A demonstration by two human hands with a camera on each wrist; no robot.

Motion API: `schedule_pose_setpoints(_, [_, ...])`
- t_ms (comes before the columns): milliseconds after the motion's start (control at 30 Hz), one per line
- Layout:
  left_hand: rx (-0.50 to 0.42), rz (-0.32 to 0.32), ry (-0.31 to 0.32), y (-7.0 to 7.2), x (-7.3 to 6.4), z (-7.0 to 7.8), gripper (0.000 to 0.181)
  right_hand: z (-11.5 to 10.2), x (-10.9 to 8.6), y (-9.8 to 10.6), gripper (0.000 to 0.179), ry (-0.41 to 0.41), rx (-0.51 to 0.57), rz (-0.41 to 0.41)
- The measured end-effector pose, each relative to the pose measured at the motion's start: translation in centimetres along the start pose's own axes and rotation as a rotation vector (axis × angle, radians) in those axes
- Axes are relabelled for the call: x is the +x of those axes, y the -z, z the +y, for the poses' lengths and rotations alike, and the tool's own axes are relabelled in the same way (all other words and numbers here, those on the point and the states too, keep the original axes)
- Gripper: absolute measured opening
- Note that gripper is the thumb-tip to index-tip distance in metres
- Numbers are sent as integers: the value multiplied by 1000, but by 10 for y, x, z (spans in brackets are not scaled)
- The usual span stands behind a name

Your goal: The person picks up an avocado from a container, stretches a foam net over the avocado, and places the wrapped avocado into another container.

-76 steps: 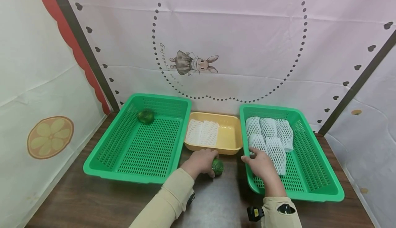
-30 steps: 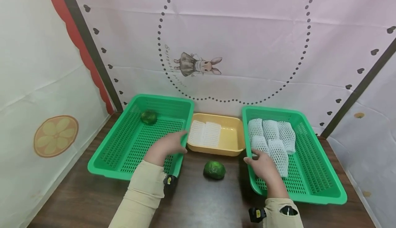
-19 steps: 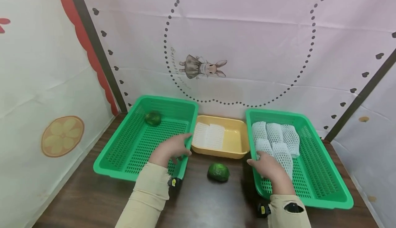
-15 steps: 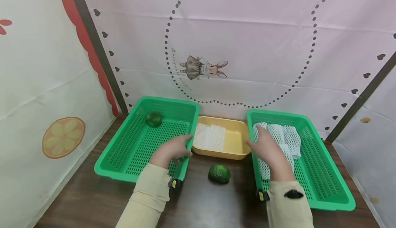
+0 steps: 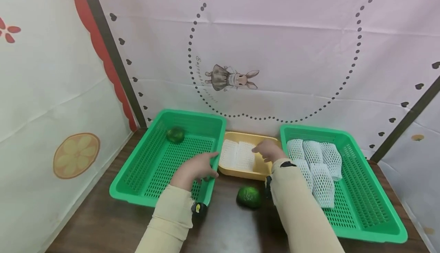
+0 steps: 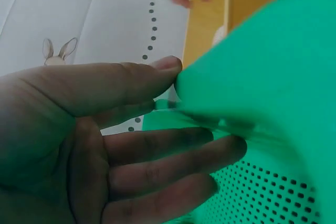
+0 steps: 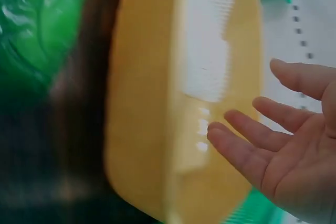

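Observation:
In the head view my left hand [image 5: 196,171] rests at the right rim of the left green basket [image 5: 118,192], fingers loosely extended. The left wrist view shows its thumb at the rim and fingers [image 6: 157,174] spread along the wall. My right hand [image 5: 269,150] hovers over the yellow tray [image 5: 240,174], holding nothing, its fingers apart in the right wrist view. Two white foam net sleeves [image 5: 237,155] lie flat in the tray's left part. A glossy dark green avocado [image 5: 249,197] sits on the table before the tray; another avocado [image 5: 175,134] lies in the left basket.
A right green basket [image 5: 378,216] holds several white netted pieces [image 5: 322,186] grouped at its left side; my right sleeve overlaps its near left corner. The dark wooden table [image 5: 103,226] meets a printed cloth wall [image 5: 292,54] behind the containers.
My left hand let go of the avocado on the table and moved left to the basket rim. My right hand left the right basket's rim and moved left over the yellow tray.

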State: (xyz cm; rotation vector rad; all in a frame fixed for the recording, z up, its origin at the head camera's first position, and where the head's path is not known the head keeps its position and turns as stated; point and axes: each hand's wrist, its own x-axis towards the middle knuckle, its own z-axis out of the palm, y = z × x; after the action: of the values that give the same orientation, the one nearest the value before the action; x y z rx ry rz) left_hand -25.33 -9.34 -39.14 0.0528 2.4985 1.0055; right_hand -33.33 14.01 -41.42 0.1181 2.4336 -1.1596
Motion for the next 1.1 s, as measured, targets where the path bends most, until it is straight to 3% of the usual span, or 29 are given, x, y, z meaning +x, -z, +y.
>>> schedule_pose_setpoints(133, [-29,20,6,-1,-2,5,77,13,14,-16,23,-16,76,72])
schedule_pose_setpoints(233, [-37,33,-8,-2,-4,8,77,19,21,-24,20,-26,107,144])
schedule_pose_setpoints(367, [-27,53,14,-5,-7,4,78,23,27,-41,40,-98,221,146])
schedule_pose_setpoints(500, [-21,69,26,-6,-8,2,78,27,33,-54,49,-146,243,177])
schedule_pose_setpoints(767, [-37,67,8,-8,-5,8,77,38,40,-54,39,-124,141,300])
schedule_pose_setpoints(933, [-37,69,11,-8,-6,8,77,64,78,-53,35,-66,27,352])
schedule_pose_setpoints(1000, [-37,71,13,-8,-6,8,77,68,86,-52,37,-70,64,343])
schedule_pose_setpoints(1100, [-35,77,15,-8,-6,6,77,52,70,-47,38,-111,217,316])
